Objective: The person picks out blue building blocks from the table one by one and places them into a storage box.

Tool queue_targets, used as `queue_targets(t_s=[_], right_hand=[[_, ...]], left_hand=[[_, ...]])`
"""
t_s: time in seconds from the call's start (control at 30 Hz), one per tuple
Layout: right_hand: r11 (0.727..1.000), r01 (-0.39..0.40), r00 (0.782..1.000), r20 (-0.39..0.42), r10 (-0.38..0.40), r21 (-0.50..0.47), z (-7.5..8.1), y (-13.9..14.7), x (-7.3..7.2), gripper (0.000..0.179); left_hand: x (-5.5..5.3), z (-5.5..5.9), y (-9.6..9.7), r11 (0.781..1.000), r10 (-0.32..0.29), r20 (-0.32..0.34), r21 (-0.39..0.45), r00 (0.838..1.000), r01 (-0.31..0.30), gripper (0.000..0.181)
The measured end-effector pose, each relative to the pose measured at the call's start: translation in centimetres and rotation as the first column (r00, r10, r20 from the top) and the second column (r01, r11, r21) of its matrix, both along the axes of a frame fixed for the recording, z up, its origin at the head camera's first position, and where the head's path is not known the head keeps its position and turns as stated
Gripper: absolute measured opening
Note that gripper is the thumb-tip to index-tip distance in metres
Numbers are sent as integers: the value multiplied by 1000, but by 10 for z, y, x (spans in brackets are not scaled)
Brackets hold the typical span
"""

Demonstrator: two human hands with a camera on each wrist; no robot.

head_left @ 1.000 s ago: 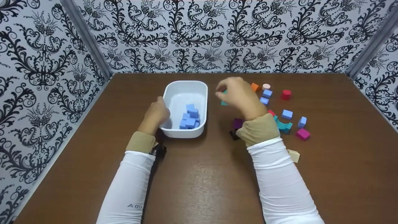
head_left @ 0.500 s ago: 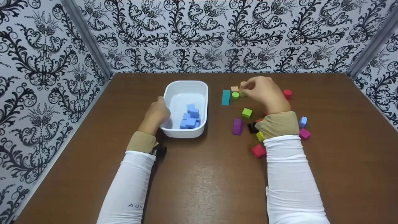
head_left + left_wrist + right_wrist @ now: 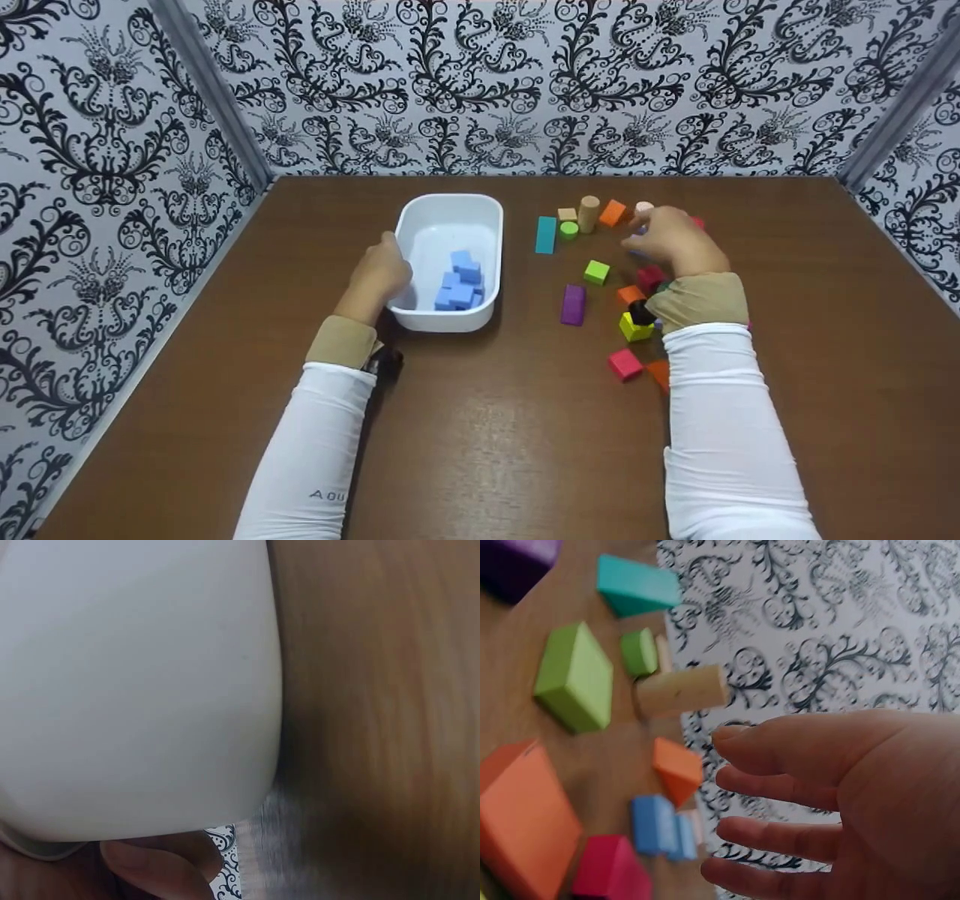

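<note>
My left hand [image 3: 380, 271] grips the left side of a white plastic tub [image 3: 444, 322]. Inside the tub lies a small pile of blue blocks [image 3: 461, 295]. The left wrist view is mostly filled by the tub's outer wall [image 3: 142, 705], with fingers [image 3: 154, 870] at its edge. Over the far right group of blocks, my right hand [image 3: 679, 238] hovers with nothing held. In the right wrist view its fingers reach out nearly straight, apart from the blue blocks [image 3: 653, 824] on the table. The hand partly covers those blocks in the head view.
Around the right hand stand a wooden cylinder [image 3: 589, 215], an orange block [image 3: 613, 213], a teal block [image 3: 546, 235] and a green cube [image 3: 597, 272]. Nearer lie a purple block [image 3: 573, 304], a yellow block [image 3: 635, 328] and a red cube [image 3: 625, 365]. Patterned walls [image 3: 480, 90] border the table.
My right hand has moved from beside the tub rightward to the blue blocks, uncovering the teal block, wooden cylinder and green cube. The left hand and the tub have stayed put.
</note>
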State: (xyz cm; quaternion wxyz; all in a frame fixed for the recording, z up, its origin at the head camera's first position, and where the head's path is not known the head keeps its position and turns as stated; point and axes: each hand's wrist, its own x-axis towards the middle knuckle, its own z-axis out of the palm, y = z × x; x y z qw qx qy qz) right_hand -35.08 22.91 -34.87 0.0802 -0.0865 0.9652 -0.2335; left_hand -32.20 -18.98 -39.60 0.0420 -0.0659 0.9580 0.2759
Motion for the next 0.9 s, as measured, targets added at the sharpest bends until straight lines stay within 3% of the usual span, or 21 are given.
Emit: queue_targets(t_s=[0.13, 0.4, 0.77, 0.9], right_hand=[[1000, 1, 998, 56, -1, -2, -9, 2, -3, 59], [1000, -10, 998, 59, 10, -6, -18, 0, -5, 66], [999, 36, 989, 143, -31, -31, -18, 1, -1, 52], [997, 59, 988, 143, -51, -52, -18, 0, 3, 38]], left_hand=[[0, 0, 0, 1000, 9, 4, 6, 1000, -9, 61], [0, -1, -1, 1000, -10, 0, 15, 1000, 10, 63], [0, 1, 0, 1000, -5, 13, 15, 1000, 4, 62], [-1, 0, -1, 1000, -1, 11, 13, 1000, 1, 63]])
